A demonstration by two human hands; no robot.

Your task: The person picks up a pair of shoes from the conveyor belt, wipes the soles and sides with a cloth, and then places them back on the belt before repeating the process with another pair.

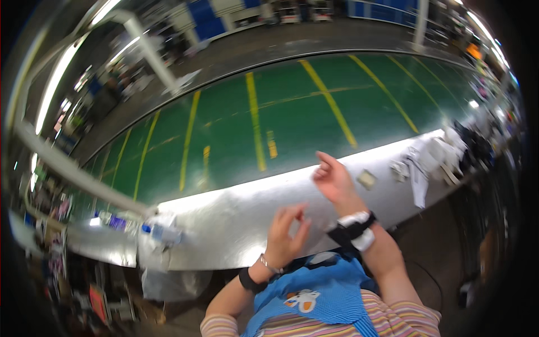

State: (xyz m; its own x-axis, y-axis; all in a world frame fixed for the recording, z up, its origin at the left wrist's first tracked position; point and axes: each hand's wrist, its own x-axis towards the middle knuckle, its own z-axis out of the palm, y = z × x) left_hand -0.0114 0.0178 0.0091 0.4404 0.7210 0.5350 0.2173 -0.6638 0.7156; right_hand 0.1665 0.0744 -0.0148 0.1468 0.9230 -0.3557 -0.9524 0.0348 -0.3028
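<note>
My left hand (287, 235) is raised over the metal table edge, a little blurred. Its thumb stands apart from the bent fingers, and nothing shows between them. Farther forward and to the right, my right hand (334, 181) is also over the metal, index finger stretched out and the other fingers curled, with no object visible in it. A small pale greenish square piece (366, 179) lies on the metal just right of that hand, apart from it. Black bands wrap both wrists, with a white piece under the right band (355, 231).
A green belt (224, 132) with yellow stripes runs beyond the shiny metal table (219, 224). White cloth pieces (429, 160) and dark items lie at right. A clear bottle (165, 233) with a blue cap lies at left near a pale post (84, 174). A plastic bag (174, 285) hangs below.
</note>
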